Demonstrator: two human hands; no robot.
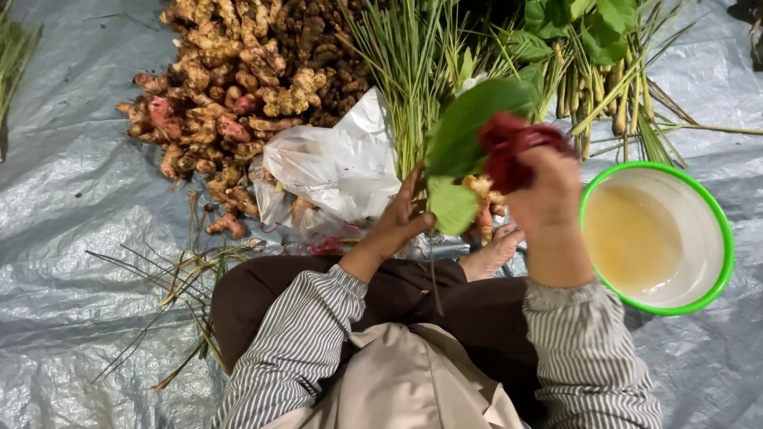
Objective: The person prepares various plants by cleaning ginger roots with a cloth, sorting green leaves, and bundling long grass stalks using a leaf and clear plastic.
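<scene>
- Grey plastic sheeting (pixel 71 199) covers the ground, crinkled and faintly glossy; the person sits on it cross-legged, a bare foot (pixel 493 254) showing between the knees.
- At the far left edge a few green blades lie, and loose dry grass stalks (pixel 171 286) are scattered beside the left knee.
- Up and left of the hands sits a heap of knobbly ginger-like roots (pixel 238 71), tan with pink tips, earthy and rough.
- Just ahead of the left hand (pixel 397 226) lies a crumpled clear plastic bag (pixel 334 167) with some roots inside.
- The left hand's fingers curl loosely about the base of a small bundle (pixel 469 151): broad smooth green leaves, a few roots, thin stalks. The bundle stands roughly upright, its long axis running away from the body.
- The right hand (pixel 548 191) is closed on the bundle's side, gripping a dark red band or cloth (pixel 509 143); which, I cannot tell.
- Behind, long lemongrass stalks (pixel 405 56) fan out, fibrous and stiff.
- Right of the right hand, close by, a white basin with a green rim (pixel 719 214) holds cloudy yellowish liquid.
</scene>
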